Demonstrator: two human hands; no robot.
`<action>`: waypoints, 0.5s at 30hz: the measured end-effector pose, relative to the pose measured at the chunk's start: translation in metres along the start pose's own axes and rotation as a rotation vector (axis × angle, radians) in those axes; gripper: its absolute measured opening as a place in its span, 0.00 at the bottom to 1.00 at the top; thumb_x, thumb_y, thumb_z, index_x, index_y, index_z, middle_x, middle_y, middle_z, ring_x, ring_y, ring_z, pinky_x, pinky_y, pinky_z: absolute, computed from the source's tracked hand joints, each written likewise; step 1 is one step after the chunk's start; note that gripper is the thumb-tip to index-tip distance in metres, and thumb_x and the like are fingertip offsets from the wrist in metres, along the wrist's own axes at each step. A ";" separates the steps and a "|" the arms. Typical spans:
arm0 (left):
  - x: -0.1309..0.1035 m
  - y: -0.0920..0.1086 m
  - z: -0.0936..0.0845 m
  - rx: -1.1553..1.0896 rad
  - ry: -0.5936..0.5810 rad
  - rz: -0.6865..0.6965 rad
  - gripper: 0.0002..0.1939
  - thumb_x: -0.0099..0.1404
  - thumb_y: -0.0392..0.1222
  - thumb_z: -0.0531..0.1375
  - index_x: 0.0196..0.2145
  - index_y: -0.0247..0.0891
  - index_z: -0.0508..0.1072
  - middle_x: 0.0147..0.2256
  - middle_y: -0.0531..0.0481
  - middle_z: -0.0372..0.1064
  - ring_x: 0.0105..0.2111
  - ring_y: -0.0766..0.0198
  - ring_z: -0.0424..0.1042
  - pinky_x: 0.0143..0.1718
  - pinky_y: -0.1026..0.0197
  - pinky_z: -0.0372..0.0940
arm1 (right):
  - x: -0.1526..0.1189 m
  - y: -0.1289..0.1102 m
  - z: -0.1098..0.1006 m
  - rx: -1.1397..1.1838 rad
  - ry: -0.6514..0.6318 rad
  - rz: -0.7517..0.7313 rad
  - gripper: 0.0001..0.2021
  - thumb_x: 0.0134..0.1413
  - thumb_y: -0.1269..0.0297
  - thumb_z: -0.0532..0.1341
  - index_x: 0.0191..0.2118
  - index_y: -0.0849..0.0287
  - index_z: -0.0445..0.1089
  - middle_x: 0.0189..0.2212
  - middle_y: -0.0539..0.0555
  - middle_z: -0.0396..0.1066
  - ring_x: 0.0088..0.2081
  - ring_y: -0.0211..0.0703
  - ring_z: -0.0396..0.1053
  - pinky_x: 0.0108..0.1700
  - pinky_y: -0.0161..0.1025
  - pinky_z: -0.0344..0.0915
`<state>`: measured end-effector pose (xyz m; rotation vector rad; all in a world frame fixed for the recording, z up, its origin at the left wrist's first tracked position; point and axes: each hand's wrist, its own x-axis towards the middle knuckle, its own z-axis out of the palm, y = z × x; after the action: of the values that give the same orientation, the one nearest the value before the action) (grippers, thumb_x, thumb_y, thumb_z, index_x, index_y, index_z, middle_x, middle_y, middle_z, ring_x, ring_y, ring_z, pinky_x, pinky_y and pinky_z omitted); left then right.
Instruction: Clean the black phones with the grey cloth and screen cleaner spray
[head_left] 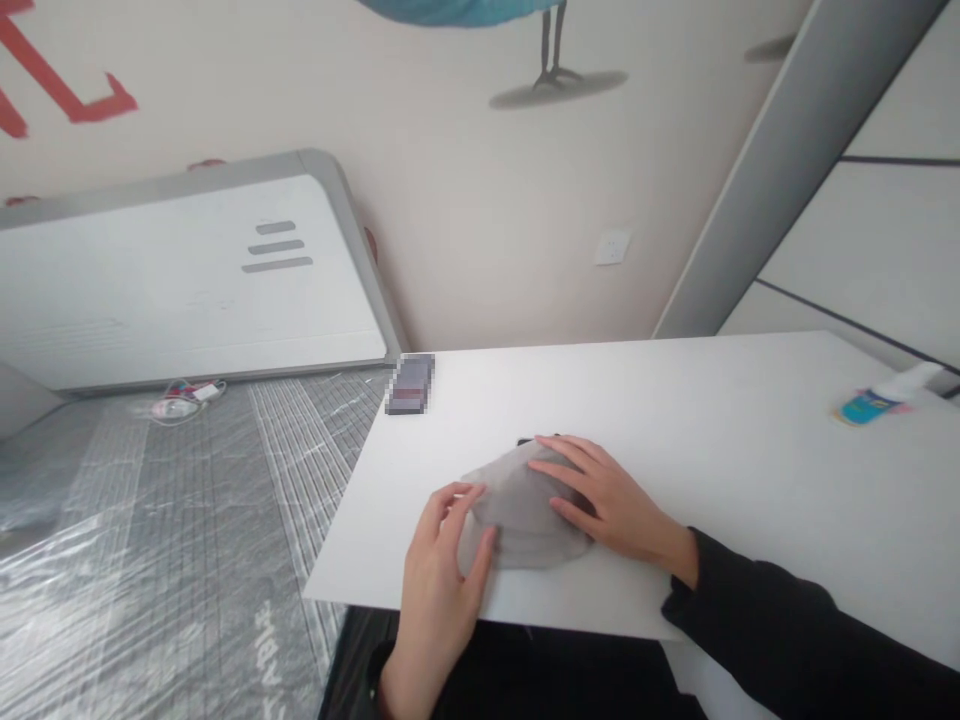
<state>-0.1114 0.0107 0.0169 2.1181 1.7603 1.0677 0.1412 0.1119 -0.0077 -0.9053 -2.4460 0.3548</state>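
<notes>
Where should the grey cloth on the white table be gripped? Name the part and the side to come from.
Probably best to pinch the grey folded cloth at its near left edge, coming from the table's front edge. That part lies flat and uncovered beside the left hand, while the right hand presses flat over the far right side on the white table.

Bench (675, 400): wide bare surface right of and behind the grey cloth (525, 510).
Far left corner: small dark object (409, 384) lies near the edge.
Far right: blue spray bottle (885, 397) lies flat, well apart.
</notes>
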 end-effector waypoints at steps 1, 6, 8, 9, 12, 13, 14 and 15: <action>0.005 0.004 0.003 0.056 -0.044 0.070 0.18 0.77 0.43 0.53 0.60 0.41 0.71 0.56 0.40 0.71 0.56 0.53 0.73 0.57 0.47 0.72 | 0.000 0.003 0.000 0.000 -0.009 0.000 0.24 0.72 0.50 0.56 0.66 0.52 0.68 0.71 0.60 0.59 0.70 0.60 0.57 0.70 0.65 0.57; 0.031 0.010 0.031 0.149 -0.262 0.248 0.24 0.77 0.47 0.55 0.67 0.39 0.65 0.67 0.39 0.63 0.65 0.46 0.66 0.65 0.41 0.66 | -0.003 0.021 -0.006 0.011 -0.087 -0.004 0.29 0.71 0.45 0.55 0.71 0.52 0.61 0.72 0.60 0.58 0.71 0.59 0.55 0.72 0.65 0.53; 0.035 0.006 0.036 0.184 -0.340 0.291 0.29 0.76 0.49 0.56 0.70 0.38 0.60 0.70 0.38 0.57 0.68 0.44 0.62 0.65 0.38 0.65 | -0.006 0.026 -0.010 0.021 -0.113 -0.014 0.31 0.70 0.43 0.56 0.71 0.51 0.61 0.72 0.60 0.58 0.71 0.59 0.56 0.71 0.63 0.55; 0.036 0.003 0.035 0.200 -0.376 0.313 0.30 0.76 0.50 0.55 0.71 0.38 0.58 0.71 0.38 0.55 0.69 0.44 0.60 0.66 0.38 0.65 | -0.007 0.028 -0.013 0.028 -0.123 -0.019 0.31 0.70 0.43 0.56 0.71 0.50 0.61 0.72 0.60 0.57 0.71 0.60 0.56 0.71 0.63 0.56; 0.038 -0.003 0.027 0.236 -0.460 0.371 0.33 0.77 0.51 0.54 0.74 0.39 0.51 0.73 0.39 0.49 0.72 0.47 0.54 0.67 0.39 0.63 | -0.011 0.035 -0.018 0.064 -0.150 -0.039 0.33 0.67 0.41 0.59 0.71 0.46 0.60 0.73 0.59 0.56 0.71 0.61 0.57 0.70 0.63 0.56; 0.038 -0.004 0.024 0.248 -0.488 0.388 0.34 0.77 0.52 0.53 0.74 0.40 0.49 0.74 0.40 0.48 0.73 0.48 0.52 0.68 0.40 0.62 | -0.011 0.037 -0.020 0.082 -0.157 -0.044 0.34 0.65 0.40 0.60 0.72 0.45 0.60 0.73 0.58 0.55 0.71 0.62 0.56 0.70 0.63 0.56; 0.039 -0.004 0.021 0.264 -0.516 0.401 0.34 0.78 0.52 0.52 0.75 0.40 0.47 0.74 0.41 0.46 0.73 0.49 0.50 0.69 0.40 0.60 | -0.010 0.040 -0.021 0.101 -0.163 -0.047 0.36 0.64 0.39 0.61 0.72 0.44 0.59 0.74 0.58 0.54 0.71 0.62 0.56 0.70 0.63 0.55; 0.039 -0.003 0.018 0.282 -0.542 0.410 0.34 0.78 0.51 0.51 0.75 0.39 0.46 0.74 0.41 0.44 0.74 0.49 0.47 0.70 0.40 0.58 | -0.009 0.042 -0.022 0.124 -0.166 -0.049 0.38 0.62 0.37 0.62 0.72 0.45 0.58 0.74 0.58 0.54 0.71 0.63 0.56 0.71 0.63 0.55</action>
<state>-0.1015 0.0524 0.0180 2.6816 1.3059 0.2513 0.1812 0.1388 -0.0099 -0.7907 -2.5587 0.5780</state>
